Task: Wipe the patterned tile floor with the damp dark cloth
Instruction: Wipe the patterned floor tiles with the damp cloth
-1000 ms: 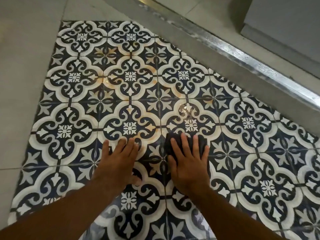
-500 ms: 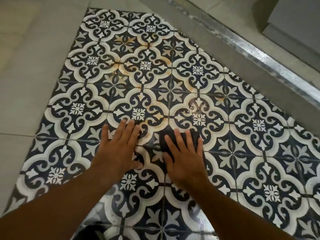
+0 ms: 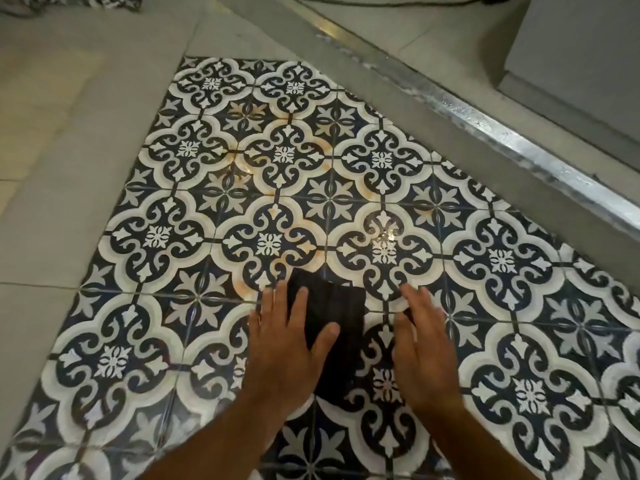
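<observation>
The patterned tile floor (image 3: 502, 258) fills the view, blue-and-white with orange staining near its middle, so the work sits there. The dark cloth (image 3: 332, 317) lies flat just below those stains. The left hand (image 3: 287, 344) presses it, fingers spread, thumb across, likely to drive it. The right hand (image 3: 420, 344) rests open beside it, seemingly for support.

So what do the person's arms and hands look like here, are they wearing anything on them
Both arms are bare as far as the picture shows: no sleeves, no gloves. The left hand and right hand show no rings, and neither wrist carries a watch or bracelet. The fingernails look short and unpainted. The forearms run off the bottom edge, so anything worn higher up cannot be seen.
</observation>
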Demonstrator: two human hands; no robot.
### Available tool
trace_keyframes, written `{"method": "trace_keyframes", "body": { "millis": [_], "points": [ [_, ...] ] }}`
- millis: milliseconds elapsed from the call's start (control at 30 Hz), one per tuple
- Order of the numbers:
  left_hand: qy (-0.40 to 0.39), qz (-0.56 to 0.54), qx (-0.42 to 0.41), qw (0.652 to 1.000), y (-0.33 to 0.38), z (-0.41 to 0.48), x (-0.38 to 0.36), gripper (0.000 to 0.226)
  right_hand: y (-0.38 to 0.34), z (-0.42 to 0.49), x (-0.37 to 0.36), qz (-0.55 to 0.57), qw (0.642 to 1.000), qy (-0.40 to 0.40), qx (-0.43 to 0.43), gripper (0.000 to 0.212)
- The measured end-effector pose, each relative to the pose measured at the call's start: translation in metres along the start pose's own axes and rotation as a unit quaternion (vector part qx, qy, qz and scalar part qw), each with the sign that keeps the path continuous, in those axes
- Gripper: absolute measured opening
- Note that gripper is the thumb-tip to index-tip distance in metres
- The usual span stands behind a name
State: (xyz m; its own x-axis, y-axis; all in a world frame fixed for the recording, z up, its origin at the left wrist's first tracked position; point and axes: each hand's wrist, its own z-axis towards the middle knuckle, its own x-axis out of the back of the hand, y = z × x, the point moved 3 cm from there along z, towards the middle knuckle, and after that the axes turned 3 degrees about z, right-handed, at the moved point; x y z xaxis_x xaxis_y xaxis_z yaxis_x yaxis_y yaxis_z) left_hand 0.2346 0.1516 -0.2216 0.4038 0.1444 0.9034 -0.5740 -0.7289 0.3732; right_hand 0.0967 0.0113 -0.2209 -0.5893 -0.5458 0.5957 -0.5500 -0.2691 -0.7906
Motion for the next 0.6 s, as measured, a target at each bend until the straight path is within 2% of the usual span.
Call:
{"method": "trace_keyframes", "body": {
  "millis": [100,167,267,433,600],
  "points": [
    [0.006,0.055,0.033,0.998,0.024,0.011,-0.026,0.095,0.042,0.011,0.04,-0.11,0.994,-0.003,-0.024,0.051],
    [0.006,0.087,0.042,0.995,0.039,0.016,-0.039,0.097,0.062,0.02,0.054,-0.183,0.983,-0.009,-0.021,0.06],
    [0.005,0.133,0.042,0.99,0.049,0.019,-0.05,0.094,0.078,0.037,0.06,-0.242,0.97,0.003,-0.015,0.069],
    [0.002,0.154,-0.04,0.987,0.028,0.015,-0.049,0.076,0.083,0.057,0.041,-0.258,0.961,0.053,-0.082,0.07],
    [-0.026,0.219,-0.1,0.97,-0.019,0.028,-0.026,0.073,0.084,0.056,0.036,-0.311,0.946,0.048,-0.077,0.072]
  ]
}}
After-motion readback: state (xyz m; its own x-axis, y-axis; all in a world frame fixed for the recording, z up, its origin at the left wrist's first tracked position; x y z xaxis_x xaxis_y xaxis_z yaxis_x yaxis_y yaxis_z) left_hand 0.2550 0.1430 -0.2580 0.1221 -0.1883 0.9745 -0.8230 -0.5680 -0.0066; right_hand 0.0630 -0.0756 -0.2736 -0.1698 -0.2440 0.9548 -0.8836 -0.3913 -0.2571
